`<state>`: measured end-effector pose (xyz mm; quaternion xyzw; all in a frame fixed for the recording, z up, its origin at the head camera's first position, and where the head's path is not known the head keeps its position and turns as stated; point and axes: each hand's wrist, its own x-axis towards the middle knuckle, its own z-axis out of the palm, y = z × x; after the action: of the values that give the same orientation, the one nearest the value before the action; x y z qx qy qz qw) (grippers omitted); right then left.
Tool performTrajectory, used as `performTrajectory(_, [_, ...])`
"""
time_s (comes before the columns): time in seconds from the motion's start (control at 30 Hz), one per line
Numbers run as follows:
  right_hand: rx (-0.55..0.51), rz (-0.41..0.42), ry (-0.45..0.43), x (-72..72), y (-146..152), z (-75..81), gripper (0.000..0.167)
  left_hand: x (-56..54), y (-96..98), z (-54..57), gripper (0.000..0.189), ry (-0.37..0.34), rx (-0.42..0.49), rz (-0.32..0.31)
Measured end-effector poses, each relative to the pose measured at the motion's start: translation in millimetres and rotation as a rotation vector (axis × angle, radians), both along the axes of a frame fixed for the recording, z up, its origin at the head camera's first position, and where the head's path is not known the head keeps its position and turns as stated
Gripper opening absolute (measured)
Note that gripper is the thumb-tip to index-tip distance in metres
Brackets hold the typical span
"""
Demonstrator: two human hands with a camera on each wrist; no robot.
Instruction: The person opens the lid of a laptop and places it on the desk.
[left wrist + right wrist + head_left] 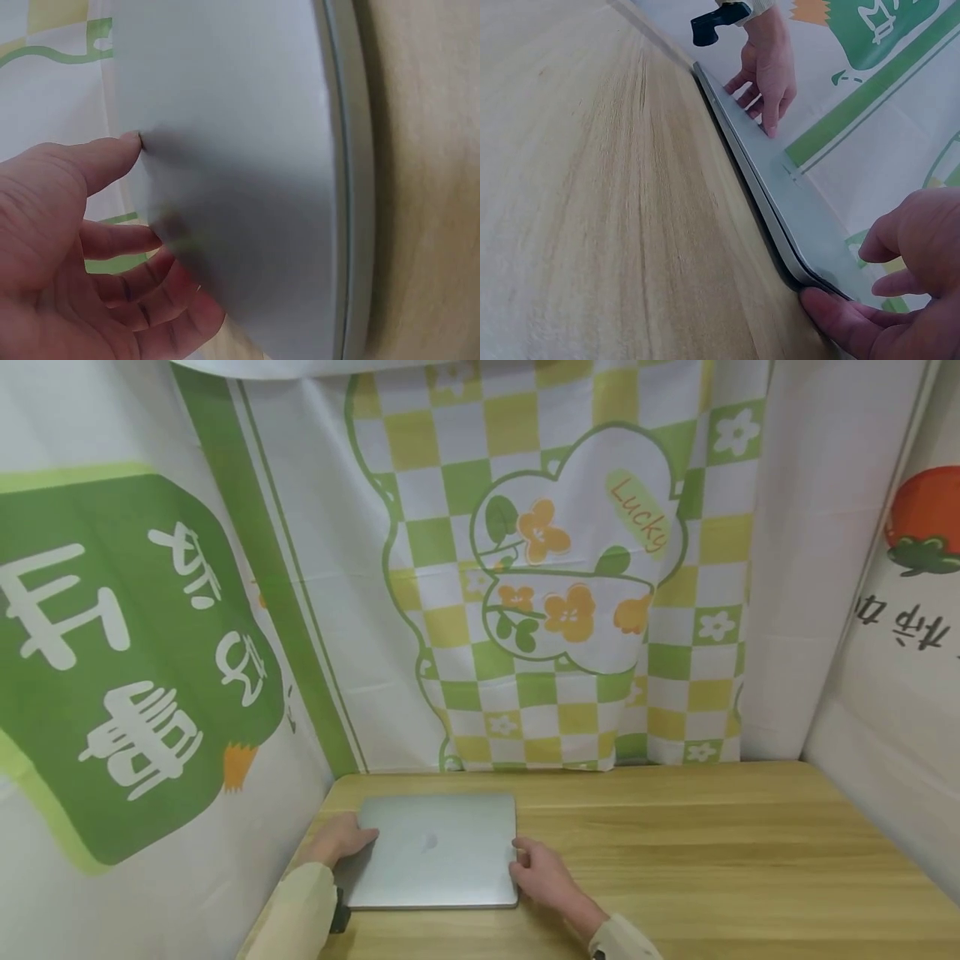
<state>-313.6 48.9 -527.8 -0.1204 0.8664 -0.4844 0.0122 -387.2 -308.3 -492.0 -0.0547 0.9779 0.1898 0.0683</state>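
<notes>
A closed silver laptop (442, 868) lies flat on the wooden table, left of the middle. At its left edge my left hand (339, 838) grips it, the thumb on the lid; in the left wrist view the other fingers of that left hand (112, 262) curl at the rim, their tips partly hidden. My right hand (546, 875) holds the opposite edge with bent fingers. The right wrist view shows a finger of the right hand (911, 285) low against the laptop's near corner, with other fingers above the lid.
The wood-grain table (697, 860) extends to the right of the laptop. Behind it hangs a green and yellow checked cloth (570, 718). A printed white cloth (45, 710) borders the left side, and another cloth (885, 710) the right.
</notes>
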Motion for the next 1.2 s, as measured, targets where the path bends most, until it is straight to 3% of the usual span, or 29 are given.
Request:
performTrajectory(0.33, [-0.060, -0.011, -0.027, -0.3, 4, 0.1, 0.054, -2.1, 14.8, 6.5, 0.059, -0.022, -0.116, 0.002])
performTrajectory(0.63, [-0.056, -0.010, -0.071, 0.5, 1, 1.8, 0.063, 5.7, 16.5, 8.0, 0.052, 0.018, -0.133, -0.029])
performTrajectory(1.2, [0.008, -0.001, -0.086, -0.3, 5, 5.6, 0.064, 14.4, 20.1, 7.9, 0.051, 0.010, -0.118, 0.008])
